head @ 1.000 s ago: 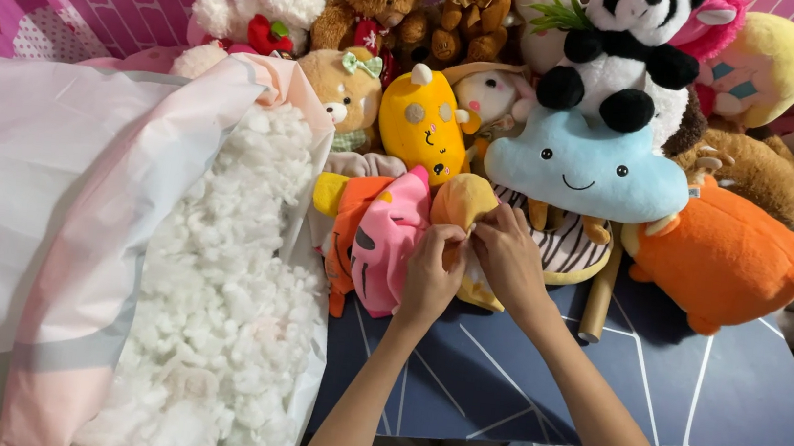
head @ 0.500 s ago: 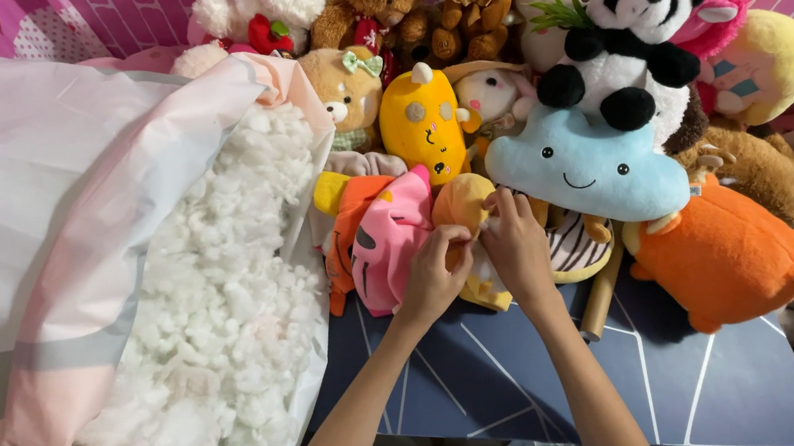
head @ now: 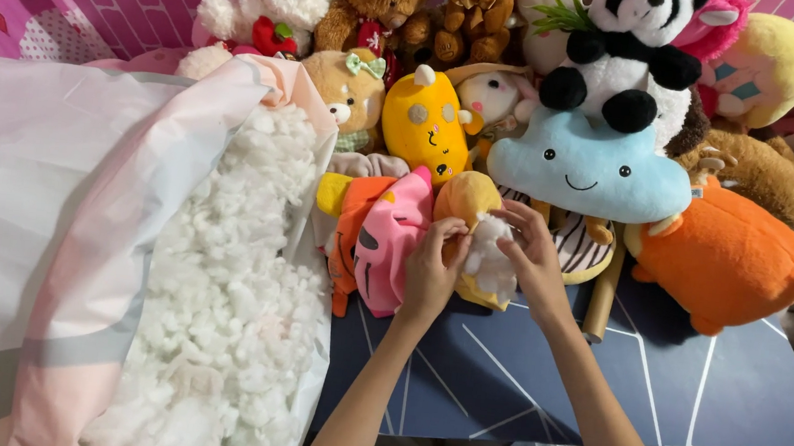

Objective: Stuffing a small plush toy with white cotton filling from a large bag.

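White stuffing (head: 490, 254) sits at the opening of a small yellow plush toy (head: 471, 204), at the table's (head: 597, 382) far edge among other toys. Left hand (head: 431, 271) grips the toy's skin; right hand (head: 533, 259) pinches the stuffing. Stuffing step seems underway; pressing it deeper needs careful fingers. Open bag of filling (head: 230, 314) lies just left.

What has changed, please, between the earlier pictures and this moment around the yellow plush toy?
A clump of white stuffing now shows at the yellow plush toy, where earlier none was visible. The right hand has shifted slightly down and now pinches the clump; the left hand still grips the toy's edge. The bag of white stuffing, the pink plush and the other toys are unmoved.
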